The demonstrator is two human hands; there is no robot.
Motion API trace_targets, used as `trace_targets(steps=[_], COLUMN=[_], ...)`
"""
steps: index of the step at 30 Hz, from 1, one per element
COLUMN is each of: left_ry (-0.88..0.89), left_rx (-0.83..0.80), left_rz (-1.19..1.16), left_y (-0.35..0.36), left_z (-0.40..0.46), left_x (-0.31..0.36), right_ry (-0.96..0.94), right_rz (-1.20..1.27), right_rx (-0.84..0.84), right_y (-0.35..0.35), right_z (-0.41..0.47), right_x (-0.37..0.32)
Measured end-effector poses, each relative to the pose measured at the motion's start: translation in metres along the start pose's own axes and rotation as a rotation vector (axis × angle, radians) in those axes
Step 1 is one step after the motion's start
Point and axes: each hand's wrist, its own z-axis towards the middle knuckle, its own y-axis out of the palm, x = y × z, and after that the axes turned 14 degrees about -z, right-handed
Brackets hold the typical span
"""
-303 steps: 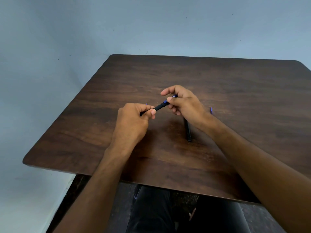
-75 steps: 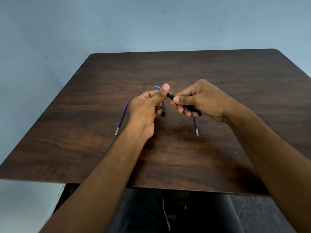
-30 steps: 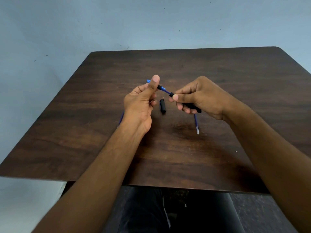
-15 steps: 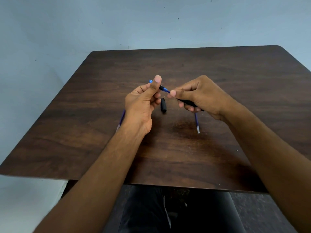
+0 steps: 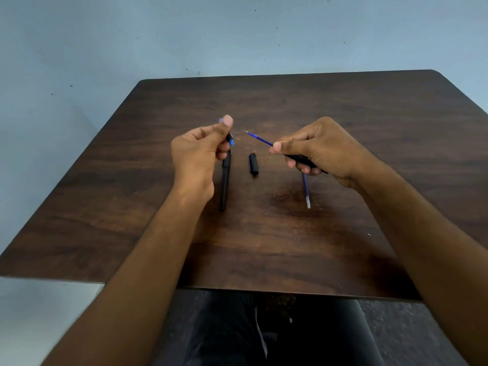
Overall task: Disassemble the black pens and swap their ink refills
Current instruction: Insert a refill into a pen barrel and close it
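Blue refill [image 5: 260, 140] in right hand [image 5: 320, 147]

Dark wooden table [image 5: 343, 107] against pale blue wall [image 5: 237, 30].

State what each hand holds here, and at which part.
The right hand grips a black pen barrel around its middle, blue refill protruding. The left hand pinches a small black-and-blue tip piece between thumb and fingers.

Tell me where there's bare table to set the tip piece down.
Free: the table beyond both hands, and the near strip before the front edge. Crowded: between left hand and right hand, with black barrel, cap, loose refill.
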Motion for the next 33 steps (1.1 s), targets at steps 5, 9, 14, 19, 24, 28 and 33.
trace_targets(steps=[5, 9, 14, 19, 24, 28, 33], left_ry=[0.167, 0.144, 0.197, 0.264, 0.439, 0.501, 0.305], left_rx=[-0.203, -0.272, -0.261, -0.261, -0.294, -0.244, -0.217], left_rz=[0.667, 0.957, 1.125, 1.117, 1.100, 1.002, 0.712], left_y=[-0.006, 0.006, 0.018, 0.018, 0.014, 0.007, 0.004], left_z=[-0.008, -0.020, -0.027, -0.029, -0.035, -0.036, -0.046], left_x=[-0.006, -0.017, -0.028, -0.030, -0.027, -0.018, -0.007], right_ry=[0.021, 0.035, 0.053, 0.065, 0.085, 0.099, 0.078], right_rz=[0.010, 0.003, -0.004, 0.008, 0.061, 0.109, 0.211], right_rx=[0.036, 0.048, 0.056, 0.059, 0.046, 0.053, 0.193], right_y=[0.000, -0.001, 0.000, 0.001, 0.007, 0.009, 0.023], right_z=[0.001, 0.002, 0.000, 0.000, 0.001, 0.002, 0.004], right_x=[0.001, 0.000, 0.000, 0.000, 0.000, -0.003, -0.012])
